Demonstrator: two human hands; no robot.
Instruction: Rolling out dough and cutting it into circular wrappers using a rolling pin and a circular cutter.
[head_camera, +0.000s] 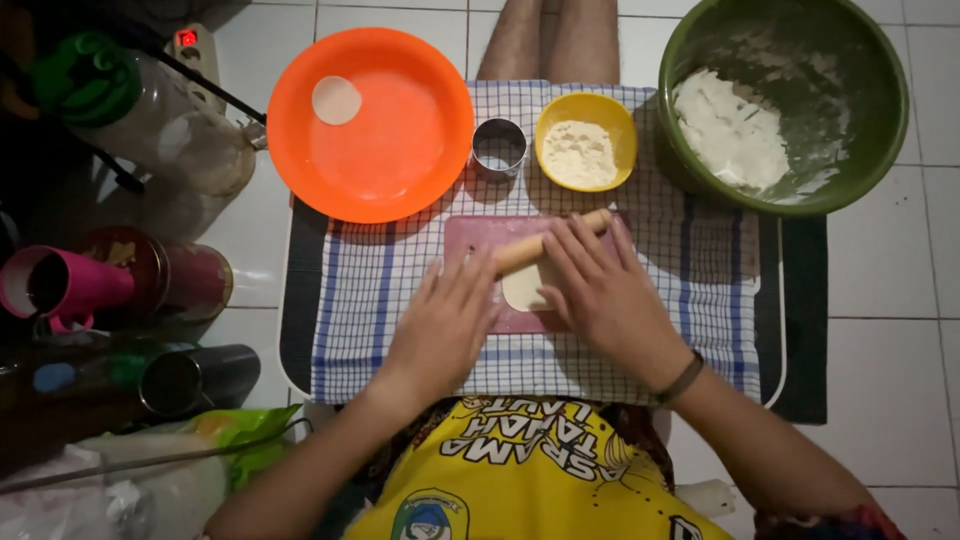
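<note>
My left hand (440, 325) and my right hand (600, 290) press flat on a wooden rolling pin (530, 248), which lies slanted across a pink cutting board (475, 235). Under the pin, between my hands, a pale flattened piece of dough (525, 287) shows. The board rests on a blue-and-white checked cloth (700, 270) over a low tray. My fingers are spread over the pin rather than curled round it.
An orange plate (400, 150) holding one round dough disc (336, 100) stands at the back left. A metal ring cutter (499, 146), a yellow bowl of flour (585, 140) and a big green bowl with dough (780, 100) line the back. Bottles and jars (160, 280) crowd the left floor.
</note>
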